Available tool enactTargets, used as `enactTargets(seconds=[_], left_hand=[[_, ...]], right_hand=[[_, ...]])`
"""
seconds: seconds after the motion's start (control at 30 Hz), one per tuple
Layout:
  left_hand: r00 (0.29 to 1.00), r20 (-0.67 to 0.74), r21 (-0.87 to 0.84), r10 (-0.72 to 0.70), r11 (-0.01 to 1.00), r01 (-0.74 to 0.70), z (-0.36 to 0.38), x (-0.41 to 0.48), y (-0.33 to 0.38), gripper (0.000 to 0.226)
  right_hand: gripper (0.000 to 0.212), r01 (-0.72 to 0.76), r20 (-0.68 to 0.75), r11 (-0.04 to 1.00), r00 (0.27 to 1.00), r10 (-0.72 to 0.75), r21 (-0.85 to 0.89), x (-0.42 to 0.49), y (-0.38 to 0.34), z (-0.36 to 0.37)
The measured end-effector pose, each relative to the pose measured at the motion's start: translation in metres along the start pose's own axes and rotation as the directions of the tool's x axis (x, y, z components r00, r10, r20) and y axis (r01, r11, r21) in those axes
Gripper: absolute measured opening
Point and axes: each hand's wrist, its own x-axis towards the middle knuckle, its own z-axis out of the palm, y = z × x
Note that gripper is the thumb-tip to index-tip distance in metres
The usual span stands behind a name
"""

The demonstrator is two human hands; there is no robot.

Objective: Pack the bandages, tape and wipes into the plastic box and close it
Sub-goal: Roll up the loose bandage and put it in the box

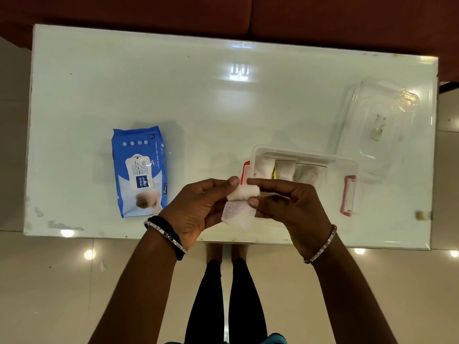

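Note:
A white gauze bandage roll with a loose end hanging down is held between both hands above the table's near edge. My left hand pinches its left side and my right hand grips its right side. Just behind them stands the clear plastic box, open, with pink latches and several white rolls inside. Its clear lid lies apart at the back right. A blue pack of wet wipes lies flat to the left. No tape is visible to me.
The white glass table stretches wide behind the objects. A dark red sofa runs along its far side. Below the near edge I see tiled floor and my legs.

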Motion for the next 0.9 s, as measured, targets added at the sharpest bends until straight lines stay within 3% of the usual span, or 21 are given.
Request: enactTargets(seconds=[0.13, 0.33, 0.5, 0.57, 0.7, 0.9], left_hand=[[1.000, 0.009, 0.015, 0.009, 1.000, -0.009, 0.000, 0.000, -0.003, 0.032], [0.998, 0.025, 0.017, 0.053, 0.998, -0.053, 0.001, 0.001, -0.006, 0.046], [0.991, -0.006, 0.107, 0.131, 0.986, -0.130, 0.002, 0.002, -0.007, 0.034], [0.989, 0.013, 0.126, 0.146, 0.981, -0.146, 0.002, 0.001, -0.007, 0.039], [0.988, 0.042, 0.144, 0.148, 0.978, -0.153, 0.004, 0.000, -0.009, 0.039], [0.999, 0.022, -0.054, 0.040, 0.998, -0.039, 0.010, 0.001, -0.009, 0.041]], right_hand=[[0.035, 0.007, 0.018, 1.000, 1.000, -0.007, -0.028, -0.002, -0.001, -0.004], [0.034, -0.172, 0.032, 0.977, 0.985, 0.169, 0.124, -0.004, 0.001, -0.006], [0.028, -0.248, 0.052, 0.948, 0.969, 0.242, 0.200, -0.004, -0.001, -0.004], [0.038, -0.238, 0.028, 0.960, 0.971, 0.237, 0.145, -0.003, -0.001, -0.001], [0.036, -0.155, -0.041, 0.982, 0.986, 0.160, 0.107, 0.002, 0.004, 0.000], [0.035, -0.034, -0.030, 0.999, 0.999, 0.035, 0.021, 0.000, 0.007, -0.009]])
